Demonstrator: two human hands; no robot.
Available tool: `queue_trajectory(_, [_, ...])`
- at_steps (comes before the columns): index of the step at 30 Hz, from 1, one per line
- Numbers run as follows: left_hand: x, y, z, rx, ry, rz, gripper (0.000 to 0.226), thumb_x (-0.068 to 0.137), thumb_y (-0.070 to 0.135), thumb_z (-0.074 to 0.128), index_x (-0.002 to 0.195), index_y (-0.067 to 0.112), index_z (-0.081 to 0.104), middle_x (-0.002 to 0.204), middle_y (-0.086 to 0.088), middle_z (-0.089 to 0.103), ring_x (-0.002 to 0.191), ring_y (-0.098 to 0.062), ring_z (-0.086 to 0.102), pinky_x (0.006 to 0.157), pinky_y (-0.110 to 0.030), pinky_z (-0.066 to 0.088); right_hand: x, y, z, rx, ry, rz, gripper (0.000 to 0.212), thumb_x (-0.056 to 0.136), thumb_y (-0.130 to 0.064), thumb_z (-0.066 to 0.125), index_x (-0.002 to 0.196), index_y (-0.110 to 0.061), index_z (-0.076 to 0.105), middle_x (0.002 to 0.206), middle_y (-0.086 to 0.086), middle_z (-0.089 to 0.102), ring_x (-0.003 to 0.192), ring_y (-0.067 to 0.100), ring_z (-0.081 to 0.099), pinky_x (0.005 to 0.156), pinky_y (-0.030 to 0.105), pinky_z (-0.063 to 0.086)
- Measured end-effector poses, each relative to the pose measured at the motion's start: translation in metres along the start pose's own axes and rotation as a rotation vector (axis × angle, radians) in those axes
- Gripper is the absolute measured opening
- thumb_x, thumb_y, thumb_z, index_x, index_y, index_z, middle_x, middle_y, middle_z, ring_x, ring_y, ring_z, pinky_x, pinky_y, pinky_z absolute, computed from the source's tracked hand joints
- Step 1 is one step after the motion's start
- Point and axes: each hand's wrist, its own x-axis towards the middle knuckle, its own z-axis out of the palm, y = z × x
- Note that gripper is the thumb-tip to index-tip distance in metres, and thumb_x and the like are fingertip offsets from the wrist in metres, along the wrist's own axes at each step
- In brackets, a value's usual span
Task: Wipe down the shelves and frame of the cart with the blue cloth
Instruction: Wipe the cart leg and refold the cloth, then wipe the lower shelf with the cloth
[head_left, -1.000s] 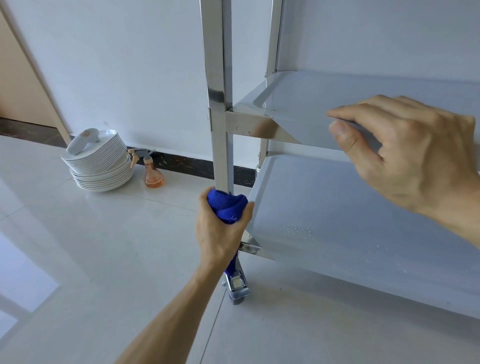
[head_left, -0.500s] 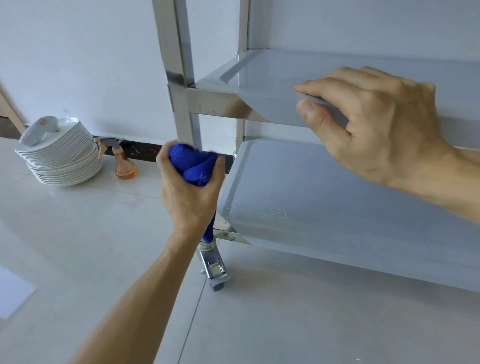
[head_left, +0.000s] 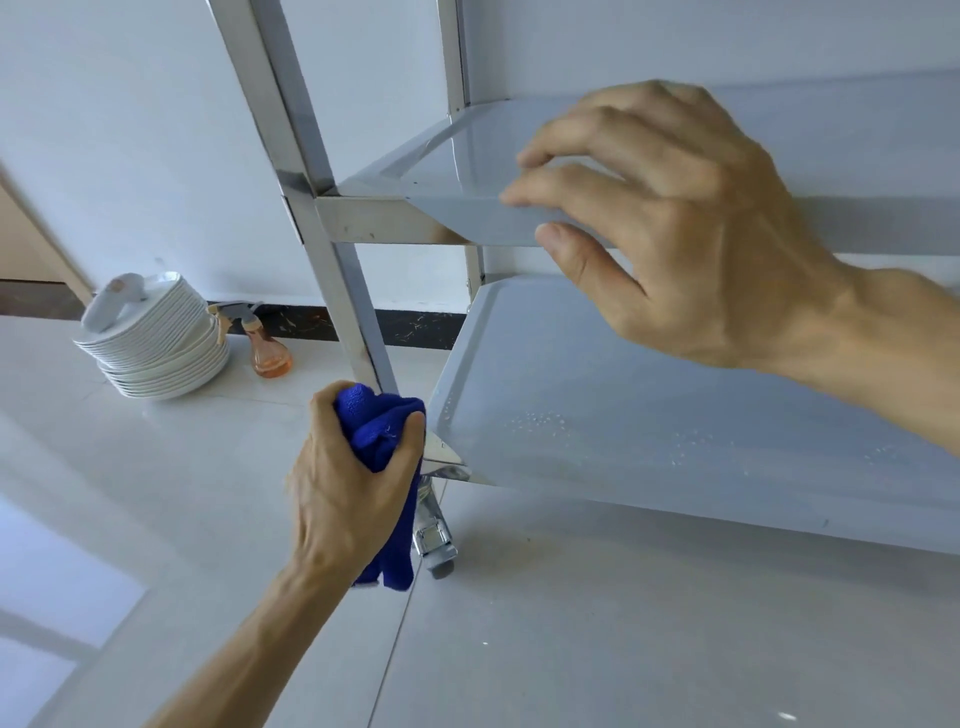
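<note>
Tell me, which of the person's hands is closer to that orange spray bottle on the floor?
Left. The left hand, gripping the blue cloth at the cart's front post, sits just right of the spray bottle. The right hand holds the upper shelf's edge, farther right.

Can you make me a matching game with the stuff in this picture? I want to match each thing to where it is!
Things:
1. cloth
2. plates
3. spray bottle
4. right hand

Places:
A. stacked on the floor by the wall
B. gripping the upper shelf's edge
C. bunched in the left hand
D. standing just right of the plates

Pairs: 1-C, 2-A, 3-D, 4-B
</note>
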Motion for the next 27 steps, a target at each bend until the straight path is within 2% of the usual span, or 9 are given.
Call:
queue_trajectory(3, [-0.006,0.031,-0.006,-0.054,-0.111,0.050,0.039,0.072,0.063,0.060,0.097,0.044,0.037,0.076,0.017,0.063,0.068,-0.002,0.063,0.050,-0.018,0.045,-0.018,-0.001,-0.006,0.056,0.072,-0.203,0.025,0.097,-0.005,0.048,0.105,-0.003,0.072,0.115,0.017,0.069,0.107,0.041,0.063,0.091,0.049,0.043])
queue_trajectory(6, [0.003,0.060,0.004,-0.053,-0.238,0.001,0.035,0.073,0.062,0.061,0.095,0.043,0.041,0.084,0.025,0.063,0.065,-0.004,0.064,0.051,-0.027,0.054,-0.050,-0.006,-0.005,0.149,0.011,-0.247,0.025,0.094,-0.002,0.049,0.101,-0.004,0.073,0.107,0.016,0.069,0.098,0.038,0.064,0.082,0.046,0.044])
queue_trajectory(11, [0.045,0.081,0.052,0.165,-0.383,-0.054,0.044,0.075,0.071,0.056,0.098,0.036,0.041,0.080,0.013,0.064,0.068,-0.011,0.064,0.069,-0.041,0.058,-0.102,0.011,0.023,0.269,-0.253,0.049,0.019,0.089,0.001,0.060,0.098,-0.009,0.074,0.100,0.006,0.067,0.090,0.030,0.061,0.077,0.039,0.046])
queue_trajectory(14, [0.063,0.070,0.084,0.315,-0.493,-0.181,0.070,0.081,0.073,0.054,0.129,0.024,0.039,0.119,-0.003,0.059,0.098,-0.026,0.062,0.088,-0.047,0.053,-0.129,0.023,0.044,0.348,-0.462,0.343,0.018,0.096,-0.009,0.057,0.107,-0.014,0.071,0.108,0.002,0.066,0.099,0.029,0.058,0.086,0.040,0.046])
queue_trajectory(15, [0.065,0.063,0.091,0.411,-0.546,-0.139,0.079,0.083,0.072,0.053,0.141,0.022,0.031,0.133,-0.008,0.049,0.111,-0.030,0.057,0.093,-0.047,0.050,-0.137,0.027,0.050,0.357,-0.548,0.439,0.020,0.098,-0.014,0.054,0.113,-0.016,0.068,0.114,0.001,0.064,0.106,0.028,0.056,0.092,0.040,0.044])
queue_trajectory(17, [0.063,0.047,0.100,0.593,-0.590,0.100,0.084,0.087,0.069,0.049,0.151,0.023,0.020,0.148,-0.010,0.032,0.127,-0.032,0.046,0.102,-0.047,0.044,-0.152,0.033,0.060,0.361,-0.704,0.579,0.026,0.101,-0.024,0.050,0.123,-0.019,0.062,0.126,0.000,0.059,0.118,0.025,0.052,0.101,0.039,0.041])
queue_trajectory(20, [0.051,0.028,0.107,0.571,-0.624,0.395,0.071,0.094,0.067,0.037,0.152,0.029,0.023,0.158,-0.001,0.023,0.139,-0.027,0.034,0.114,-0.043,0.028,-0.173,0.035,0.072,0.347,-0.817,0.641,0.034,0.102,-0.035,0.049,0.132,-0.022,0.057,0.135,-0.003,0.055,0.125,0.025,0.050,0.105,0.039,0.040])
queue_trajectory(24, [0.046,0.013,0.111,0.587,-0.769,0.357,0.068,0.096,0.067,0.022,0.156,0.037,0.008,0.166,0.005,0.003,0.152,-0.018,0.006,0.122,-0.041,0.007,-0.190,0.046,0.080,0.260,-0.819,0.687,0.044,0.100,-0.043,0.049,0.139,-0.024,0.056,0.145,-0.002,0.054,0.134,0.025,0.048,0.110,0.040,0.036])
queue_trajectory(27, [0.043,0.010,0.105,0.600,-0.820,0.360,0.067,0.099,0.063,0.023,0.156,0.036,0.002,0.166,0.005,0.000,0.152,-0.018,0.004,0.123,-0.043,0.009,-0.205,0.048,0.079,0.194,-0.890,0.808,0.056,0.098,-0.056,0.037,0.149,-0.035,0.042,0.160,-0.005,0.036,0.148,0.021,0.030,0.118,0.045,0.026])
